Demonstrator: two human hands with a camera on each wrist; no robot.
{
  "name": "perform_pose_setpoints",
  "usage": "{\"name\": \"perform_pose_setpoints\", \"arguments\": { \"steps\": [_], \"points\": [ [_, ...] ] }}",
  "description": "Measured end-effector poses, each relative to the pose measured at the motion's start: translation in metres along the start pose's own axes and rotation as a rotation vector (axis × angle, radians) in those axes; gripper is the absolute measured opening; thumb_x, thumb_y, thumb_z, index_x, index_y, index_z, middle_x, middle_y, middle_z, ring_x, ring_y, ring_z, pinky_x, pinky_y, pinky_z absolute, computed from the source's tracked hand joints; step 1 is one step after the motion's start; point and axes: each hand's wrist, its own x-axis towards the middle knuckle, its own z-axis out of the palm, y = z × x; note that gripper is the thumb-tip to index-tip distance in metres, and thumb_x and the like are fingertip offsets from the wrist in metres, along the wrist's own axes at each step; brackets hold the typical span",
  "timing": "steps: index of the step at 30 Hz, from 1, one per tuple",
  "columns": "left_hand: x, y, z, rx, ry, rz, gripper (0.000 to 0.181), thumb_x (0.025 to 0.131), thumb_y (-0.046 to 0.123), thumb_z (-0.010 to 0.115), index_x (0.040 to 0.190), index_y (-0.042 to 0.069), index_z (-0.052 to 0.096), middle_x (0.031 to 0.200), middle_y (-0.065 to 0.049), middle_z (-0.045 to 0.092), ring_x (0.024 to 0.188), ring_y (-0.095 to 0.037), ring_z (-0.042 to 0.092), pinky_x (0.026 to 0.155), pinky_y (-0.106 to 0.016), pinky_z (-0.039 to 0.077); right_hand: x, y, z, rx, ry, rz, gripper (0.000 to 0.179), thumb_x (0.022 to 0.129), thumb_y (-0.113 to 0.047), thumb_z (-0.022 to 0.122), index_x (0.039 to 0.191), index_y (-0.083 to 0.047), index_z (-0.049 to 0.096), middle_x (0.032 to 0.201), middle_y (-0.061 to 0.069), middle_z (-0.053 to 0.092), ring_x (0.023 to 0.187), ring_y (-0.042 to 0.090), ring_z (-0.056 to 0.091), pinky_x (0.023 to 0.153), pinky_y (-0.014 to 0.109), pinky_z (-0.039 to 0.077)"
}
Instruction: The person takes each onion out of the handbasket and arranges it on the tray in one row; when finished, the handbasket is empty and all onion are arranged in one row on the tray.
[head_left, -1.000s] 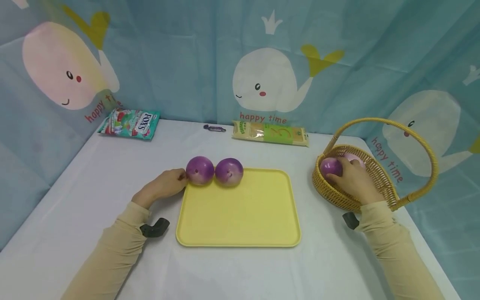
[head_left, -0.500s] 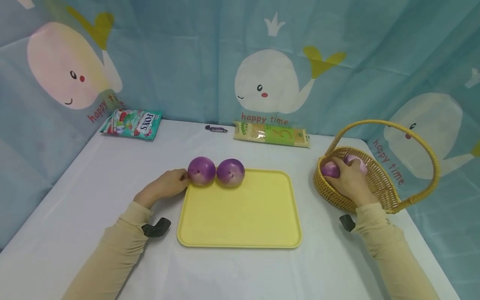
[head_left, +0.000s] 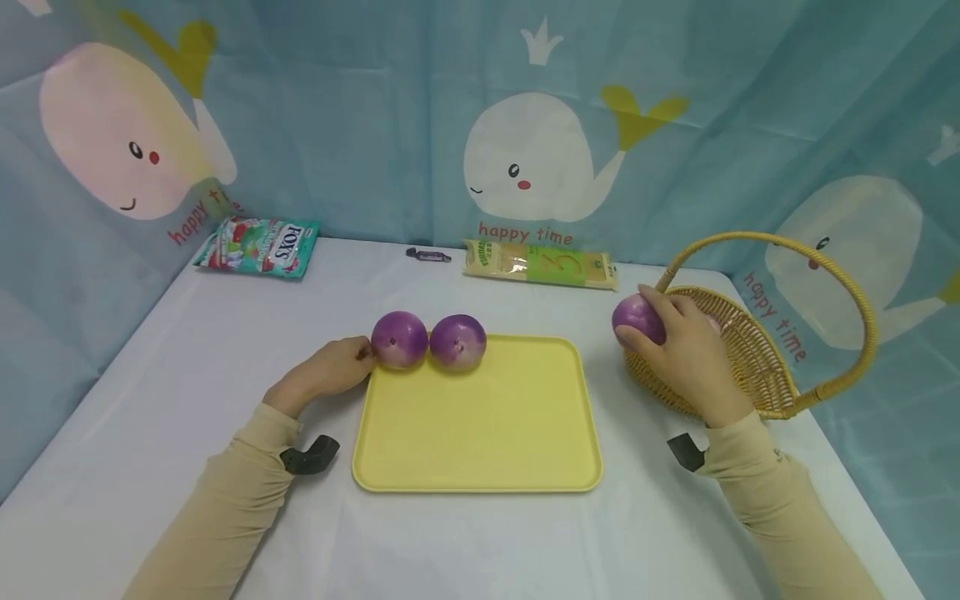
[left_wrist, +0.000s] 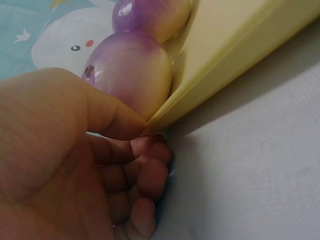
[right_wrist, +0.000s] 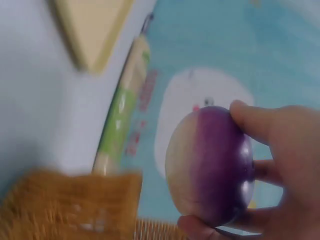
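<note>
The right hand (head_left: 693,358) gripped a glossy, purple-and-cream round fruit (head_left: 636,319) between thumb and fingers, with a tan woven wicker basket (head_left: 753,367) beneath it. Well to its left, the left hand (head_left: 333,367) pinched a flat yellow rectangular tray (head_left: 480,417) by its edge. The step looked like unloading the basket; next probably called for a secure, rim-clearing carry.

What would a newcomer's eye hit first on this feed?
Probably the yellow tray in the middle, with two purple fruits at its far left corner and the left hand pinching its rim. Next, the third fruit in the right hand, near the basket at the right.
</note>
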Motion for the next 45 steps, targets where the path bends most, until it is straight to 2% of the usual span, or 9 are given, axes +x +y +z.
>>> {"name": "perform_pose_setpoints", "arguments": {
  "steps": [9, 18, 27, 37, 45],
  "points": [
    [-0.002, -0.001, 0.001, -0.005, 0.011, 0.010, 0.021, 0.099, 0.021, 0.041, 0.096, 0.004, 0.053, 0.083, -0.008, 0.052, 0.079, -0.020, 0.050, 0.068, -0.031, 0.040, -0.006, -0.023, 0.034, -0.026, -0.068, -0.180, 0.066, 0.086, -0.043, 0.071, 0.141, -0.014, 0.051, 0.122, 0.023, 0.057, 0.105, 0.040, 0.062, 0.089, 0.054, 0.051],
    [-0.001, -0.001, 0.001, -0.009, 0.011, 0.010, 0.020, 0.099, 0.022, 0.041, 0.094, 0.006, 0.052, 0.082, -0.007, 0.052, 0.078, -0.019, 0.049, 0.067, -0.031, 0.040, -0.012, -0.029, 0.062, -0.079, -0.100, -0.285, 0.066, 0.085, -0.047, 0.072, 0.140, -0.016, 0.054, 0.117, 0.021, 0.058, 0.095, 0.034, 0.062, 0.083, 0.047, 0.054],
    [-0.002, 0.000, 0.000, -0.005, 0.026, 0.024, 0.021, 0.099, 0.021, 0.041, 0.096, 0.004, 0.053, 0.084, -0.008, 0.053, 0.079, -0.020, 0.050, 0.068, -0.031, 0.040, -0.014, -0.033, 0.061, -0.096, -0.128, -0.267, 0.072, 0.080, -0.032, 0.072, 0.146, -0.014, 0.046, 0.122, 0.027, 0.051, 0.093, 0.036, 0.060, 0.081, 0.049, 0.054],
    [-0.002, -0.001, 0.001, -0.009, 0.028, 0.028, 0.020, 0.098, 0.020, 0.042, 0.096, 0.004, 0.054, 0.083, -0.008, 0.053, 0.078, -0.020, 0.049, 0.067, -0.030, 0.039, -0.012, -0.037, 0.069, -0.053, -0.120, -0.231, 0.076, 0.080, -0.034, 0.077, 0.143, -0.005, 0.047, 0.124, 0.024, 0.055, 0.102, 0.036, 0.060, 0.088, 0.050, 0.052],
    [-0.002, 0.000, 0.000, -0.007, 0.023, 0.027, 0.021, 0.098, 0.021, 0.042, 0.097, 0.004, 0.054, 0.083, -0.008, 0.054, 0.078, -0.020, 0.050, 0.066, -0.030, 0.040, -0.002, -0.042, 0.075, -0.032, -0.125, -0.209, 0.076, 0.084, -0.036, 0.075, 0.145, -0.005, 0.042, 0.128, 0.024, 0.053, 0.105, 0.039, 0.061, 0.090, 0.052, 0.052]
  ]
}}
